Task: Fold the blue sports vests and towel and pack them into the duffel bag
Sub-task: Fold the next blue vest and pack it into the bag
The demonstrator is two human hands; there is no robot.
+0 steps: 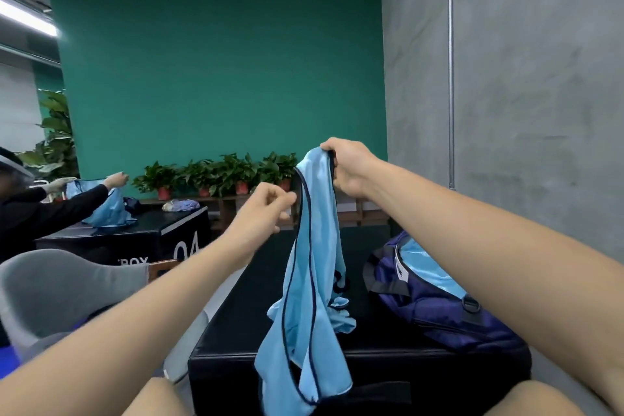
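right hand (344, 167) grip clamped on vest (314, 246) top, left hand (261, 213) pinching its dark edge; hem hangs past table (236, 331) front, bag (439, 311) beside

Ahead of you: green wall (219, 61), row of potted plants (216, 176) on wooden shelf (229, 209) at its foot. To your right: grey concrete wall (523, 94), thin metal pipe (450, 61) running down it. Right before you: black box (243, 314). To your left: second black box (162, 236), marked 04. Near left: grey chair (60, 284). Upper left: strip light (27, 18), lit.
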